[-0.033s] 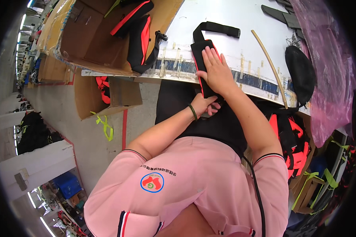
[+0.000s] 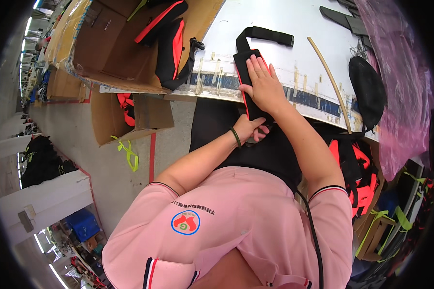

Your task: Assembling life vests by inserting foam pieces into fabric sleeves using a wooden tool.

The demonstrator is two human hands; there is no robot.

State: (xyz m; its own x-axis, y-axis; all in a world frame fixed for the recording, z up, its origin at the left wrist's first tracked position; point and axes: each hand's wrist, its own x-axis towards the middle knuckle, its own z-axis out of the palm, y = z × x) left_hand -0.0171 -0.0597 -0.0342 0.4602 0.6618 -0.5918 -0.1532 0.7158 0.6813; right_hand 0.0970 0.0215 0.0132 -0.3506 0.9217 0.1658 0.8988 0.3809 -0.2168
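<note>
A black padded strap point(image 2: 243, 67) with bright red-orange edges lies lengthwise over the front edge of the white table. From its far end a narrower black webbing band point(image 2: 270, 34) bends away to the right. My right hand point(image 2: 266, 89) presses flat on the pad, fingers stretched out and holding nothing. Below the table edge, over my lap, my left hand point(image 2: 248, 130) is closed on the strap's near end, thumb on top and fingers curled. Part of that near end is hidden by my hands.
At the left a large cardboard box point(image 2: 106, 48) holds black and red pouches point(image 2: 171, 53). A curved wooden stick point(image 2: 329, 79), a black pouch point(image 2: 366, 89) and pink plastic sheeting point(image 2: 400, 96) are at the right. Below stands a smaller box point(image 2: 152, 113); red-black goods point(image 2: 361, 183) sit lower right.
</note>
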